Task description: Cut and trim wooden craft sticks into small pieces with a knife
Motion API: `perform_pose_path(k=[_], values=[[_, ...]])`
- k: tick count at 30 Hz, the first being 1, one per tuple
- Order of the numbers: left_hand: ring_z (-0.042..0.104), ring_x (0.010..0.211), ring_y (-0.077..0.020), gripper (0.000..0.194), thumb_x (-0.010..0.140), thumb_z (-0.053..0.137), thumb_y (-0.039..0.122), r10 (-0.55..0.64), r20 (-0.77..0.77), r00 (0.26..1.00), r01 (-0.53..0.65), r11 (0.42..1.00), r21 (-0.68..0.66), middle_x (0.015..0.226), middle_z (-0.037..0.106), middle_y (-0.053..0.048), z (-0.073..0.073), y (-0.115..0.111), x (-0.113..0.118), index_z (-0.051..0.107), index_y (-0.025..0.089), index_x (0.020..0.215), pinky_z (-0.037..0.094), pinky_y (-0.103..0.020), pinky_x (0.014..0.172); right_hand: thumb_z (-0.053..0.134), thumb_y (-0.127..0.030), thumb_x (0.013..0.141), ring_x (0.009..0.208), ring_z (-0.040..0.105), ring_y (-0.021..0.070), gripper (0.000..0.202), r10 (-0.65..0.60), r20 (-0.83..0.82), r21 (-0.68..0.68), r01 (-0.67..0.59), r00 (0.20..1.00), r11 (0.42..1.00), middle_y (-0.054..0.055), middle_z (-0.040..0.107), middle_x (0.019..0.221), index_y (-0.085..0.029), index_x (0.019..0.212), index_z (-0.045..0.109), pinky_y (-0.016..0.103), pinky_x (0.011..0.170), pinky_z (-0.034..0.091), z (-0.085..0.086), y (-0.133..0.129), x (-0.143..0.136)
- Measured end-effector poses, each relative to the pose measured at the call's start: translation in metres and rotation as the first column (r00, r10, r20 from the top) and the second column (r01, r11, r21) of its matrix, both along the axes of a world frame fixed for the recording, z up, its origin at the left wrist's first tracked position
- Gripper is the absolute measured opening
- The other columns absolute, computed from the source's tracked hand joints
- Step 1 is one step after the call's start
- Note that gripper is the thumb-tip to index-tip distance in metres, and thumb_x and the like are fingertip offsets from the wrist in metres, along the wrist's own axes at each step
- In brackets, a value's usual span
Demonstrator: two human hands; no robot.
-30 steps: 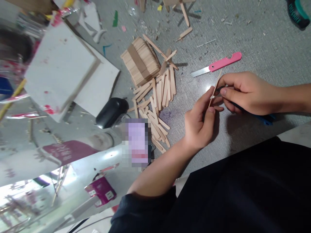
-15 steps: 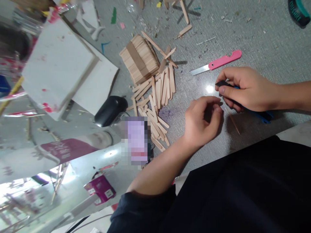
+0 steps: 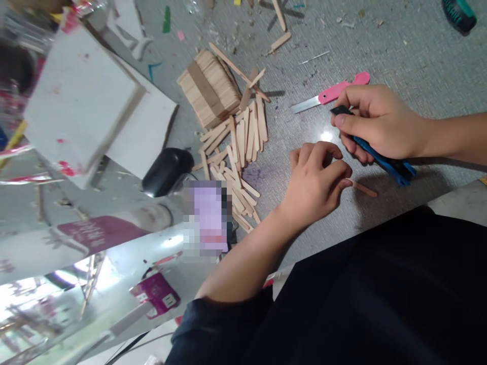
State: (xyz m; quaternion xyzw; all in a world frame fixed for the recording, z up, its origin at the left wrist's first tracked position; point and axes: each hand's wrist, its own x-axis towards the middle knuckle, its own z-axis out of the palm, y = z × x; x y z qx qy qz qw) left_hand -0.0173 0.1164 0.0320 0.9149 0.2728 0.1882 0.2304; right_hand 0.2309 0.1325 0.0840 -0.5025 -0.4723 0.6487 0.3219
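My left hand (image 3: pixel 317 177) has its fingers curled, thumb and fingertips closed on one end of a wooden craft stick (image 3: pixel 364 189). The stick's other end points right, over the grey table in the hand's shadow. Up and to the right, my right hand (image 3: pixel 376 124) is wrapped around a slim blue-and-black hand tool (image 3: pixel 384 161). Its black pointed tip pokes out past the thumb, and its blue forked end sticks out below the palm; the fingers hide its middle, so its exact kind is unclear. A pink-handled knife (image 3: pixel 335 94) lies just beyond this hand, blade out.
Loose craft sticks (image 3: pixel 249 134) lie left of my hands, beside a banded bundle of sticks (image 3: pixel 211 88). Further left are a black mouse (image 3: pixel 168 171), white boards (image 3: pixel 85 96), a phone-like pixelated item (image 3: pixel 208 218) and a purple box (image 3: pixel 155 294). Scraps litter the grey table (image 3: pixel 411 66).
My right hand has risen with the tool, closer to the pink knife. My left hand has turned, its thumb and fingers closer together, and the stick lies at a flatter angle. The view has shifted slightly.
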Motion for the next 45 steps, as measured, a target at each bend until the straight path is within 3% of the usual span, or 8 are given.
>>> perform_pose_path(k=[5,12,17,22,29,35,39,45], values=[[0.067,0.118,-0.0342,0.050,0.129,0.053,0.067,-0.016,0.029,0.999,0.013,0.997,0.077,0.125,0.081,-0.015,-0.006,0.003,0.002,0.076,0.026,0.111,0.047,-0.053,0.101,0.080,-0.031,0.122,0.045,0.059,0.0154,0.026,-0.023,0.019,-0.012,0.023,1.000,1.000,-0.010,0.068,0.065,-0.030,0.114,0.055,0.030,0.041,0.043,0.004,0.000,-0.001],[0.066,0.071,-0.0199,0.012,0.124,0.074,0.035,-0.002,0.519,0.855,-0.197,0.924,0.329,0.089,0.079,0.001,-0.013,0.017,0.005,0.067,0.030,0.117,0.043,-0.041,0.073,0.090,-0.034,0.115,0.052,0.063,0.0121,0.036,0.228,-0.002,0.116,-0.227,0.974,0.967,-0.007,0.072,0.072,-0.028,0.100,0.059,0.027,0.049,0.045,0.001,0.006,0.012],[0.071,0.079,-0.0199,0.012,0.121,0.079,0.039,0.116,0.615,0.780,-0.232,0.966,0.113,0.093,0.080,0.000,-0.017,0.016,0.003,0.071,0.031,0.118,0.052,-0.040,0.079,0.099,-0.039,0.108,0.055,0.064,0.0101,0.036,0.360,-0.102,0.081,-0.353,0.927,0.932,-0.005,0.074,0.077,-0.025,0.101,0.067,0.024,0.051,0.045,0.002,0.005,0.017],[0.070,0.088,-0.0252,0.052,0.122,0.061,0.079,0.441,0.415,0.796,-0.385,0.898,-0.214,0.101,0.079,-0.007,-0.018,0.015,-0.003,0.076,0.029,0.121,0.058,-0.047,0.085,0.102,-0.040,0.104,0.057,0.064,0.0106,0.038,0.304,-0.102,0.043,-0.301,0.947,0.953,-0.005,0.073,0.078,-0.025,0.098,0.068,0.025,0.051,0.043,0.001,0.004,0.016],[0.058,0.074,-0.0251,0.061,0.122,0.056,0.082,0.376,0.267,0.887,-0.303,0.912,-0.277,0.072,0.061,-0.001,-0.012,0.025,-0.008,0.070,0.030,0.092,0.054,-0.052,0.088,0.100,-0.038,0.109,0.058,0.065,0.0125,0.037,0.258,0.037,0.071,-0.260,0.965,0.963,-0.003,0.076,0.079,-0.026,0.097,0.067,0.028,0.052,0.046,0.006,0.000,0.014],[0.063,0.087,-0.0298,0.053,0.127,0.050,0.068,0.338,0.207,0.918,-0.274,0.918,-0.287,0.081,0.061,-0.004,-0.018,0.025,-0.008,0.067,0.031,0.092,0.051,-0.060,0.106,0.053,-0.026,0.130,0.055,0.059,0.0123,0.041,0.246,0.310,0.125,-0.296,0.918,0.947,-0.002,0.071,0.072,-0.027,0.089,0.059,0.032,0.059,0.042,0.012,0.003,0.017],[0.065,0.110,-0.0365,0.049,0.122,0.058,0.064,0.313,0.146,0.938,-0.285,0.940,-0.186,0.096,0.069,-0.009,-0.020,0.025,-0.006,0.069,0.028,0.092,0.044,-0.065,0.118,0.070,-0.026,0.120,0.068,0.050,0.0184,0.046,0.320,0.537,0.135,-0.454,0.780,0.881,0.001,0.058,0.068,-0.027,0.078,0.052,0.040,0.068,0.031,0.013,0.002,0.022],[0.062,0.126,-0.0432,0.052,0.119,0.063,0.070,0.287,0.139,0.948,-0.263,0.951,-0.164,0.112,0.075,-0.014,-0.021,0.029,-0.002,0.072,0.027,0.090,0.043,-0.074,0.121,0.074,-0.033,0.117,0.067,0.041,0.0213,0.049,0.459,0.572,0.053,-0.589,0.680,0.806,0.002,0.052,0.067,-0.028,0.074,0.050,0.045,0.071,0.024,0.021,-0.003,0.021]])
